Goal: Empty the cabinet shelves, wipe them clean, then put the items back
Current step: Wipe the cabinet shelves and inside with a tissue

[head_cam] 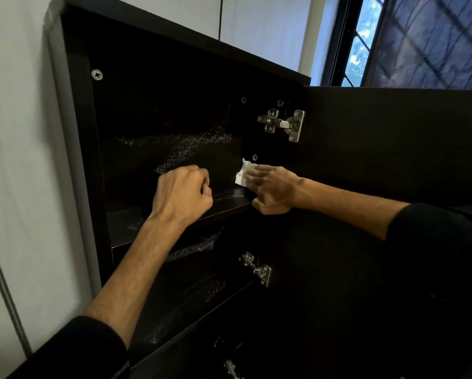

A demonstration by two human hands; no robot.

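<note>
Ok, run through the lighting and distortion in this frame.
Head view: the black cabinet interior is underexposed, detail lost; daylight from the window upper right; the hinge and white cloth in the right hand catch light; wide-angle tilt skews edges.

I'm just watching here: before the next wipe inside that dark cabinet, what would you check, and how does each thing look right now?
1. White crumpled wipe in hand: ok, the right hand presses it near the cabinet's right inner wall.
2. Dark wooden shelf free of items: ok, nothing shows on the visible part.
3. Left hand out of the wipe's path: ok, it hovers curled and empty further left, in front of the shelf.
4. Black cabinet door fully open: ok, swung wide on its silver metal hinge.
5. Shelf already clean: cannot tell, pale streaks show but the interior is too dark.
6. Wipe damp: cannot tell.
</note>
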